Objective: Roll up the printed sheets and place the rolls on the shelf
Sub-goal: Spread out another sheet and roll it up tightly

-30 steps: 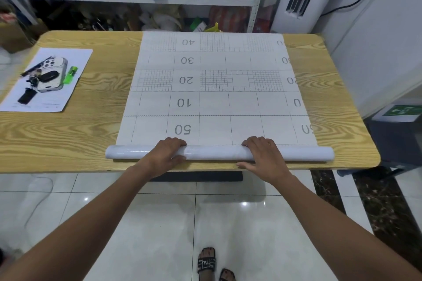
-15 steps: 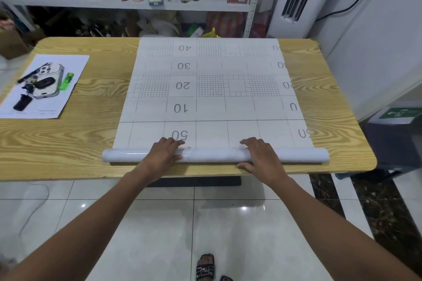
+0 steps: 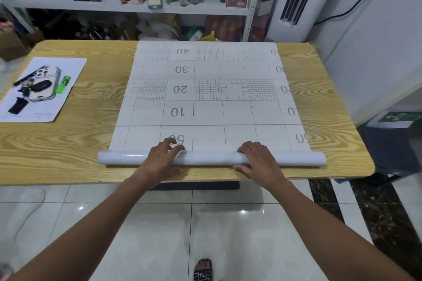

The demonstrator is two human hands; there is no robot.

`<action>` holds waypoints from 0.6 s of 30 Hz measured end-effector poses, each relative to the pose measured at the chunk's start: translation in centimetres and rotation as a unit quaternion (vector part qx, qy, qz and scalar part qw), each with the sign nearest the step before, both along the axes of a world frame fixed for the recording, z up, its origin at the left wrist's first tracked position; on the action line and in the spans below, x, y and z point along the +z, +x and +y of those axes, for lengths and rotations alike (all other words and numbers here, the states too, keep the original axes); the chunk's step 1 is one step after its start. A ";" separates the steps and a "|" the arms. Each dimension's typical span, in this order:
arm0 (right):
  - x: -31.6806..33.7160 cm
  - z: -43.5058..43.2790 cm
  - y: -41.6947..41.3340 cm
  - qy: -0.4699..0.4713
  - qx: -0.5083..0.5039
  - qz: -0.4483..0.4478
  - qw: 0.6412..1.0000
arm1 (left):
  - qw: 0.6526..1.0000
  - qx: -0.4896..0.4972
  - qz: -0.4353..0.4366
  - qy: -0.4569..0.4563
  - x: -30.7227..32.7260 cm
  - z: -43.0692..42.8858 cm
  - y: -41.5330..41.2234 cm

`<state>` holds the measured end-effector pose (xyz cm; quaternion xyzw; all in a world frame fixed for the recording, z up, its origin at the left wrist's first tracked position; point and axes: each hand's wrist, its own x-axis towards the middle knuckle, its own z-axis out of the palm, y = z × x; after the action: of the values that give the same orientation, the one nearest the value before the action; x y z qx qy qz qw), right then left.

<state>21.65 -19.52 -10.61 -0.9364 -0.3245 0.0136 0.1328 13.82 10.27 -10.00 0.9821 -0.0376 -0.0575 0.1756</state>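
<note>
Now my wooden table [image 3: 319, 107] carries the printed sheet [image 3: 212, 98], lying flat from the far edge toward me, with its near end wound into a roll [image 3: 212, 158] that runs parallel to the near edge. Beyond the table stands the cluttered shelf [image 3: 127, 5]. My left hand [image 3: 163, 157] lies on top of the roll, fingers loosely curled over it, fingertips [image 3: 177, 147] reaching the "50" print. My right hand [image 3: 258, 159] drapes over the roll too, thumb on the near side, pressing rather than clenching.
</note>
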 end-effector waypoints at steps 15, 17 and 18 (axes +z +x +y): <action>0.5 -0.1 0.2 -0.016 0.018 0.013 1.000 | 0.998 -0.033 -0.011 0.055 -0.6 0.2 0.6; 0.5 -0.2 0.1 -0.010 0.017 0.011 1.000 | 0.998 -0.032 -0.012 0.050 -0.7 0.3 0.6; 0.5 -0.2 0.2 -0.012 0.018 0.007 1.000 | 0.998 -0.031 -0.013 0.047 -0.8 0.3 0.6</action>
<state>21.81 -19.71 -10.13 -0.9318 -0.3402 0.0262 0.1236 14.42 10.60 -10.77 0.9882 -0.0681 -0.0515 0.1269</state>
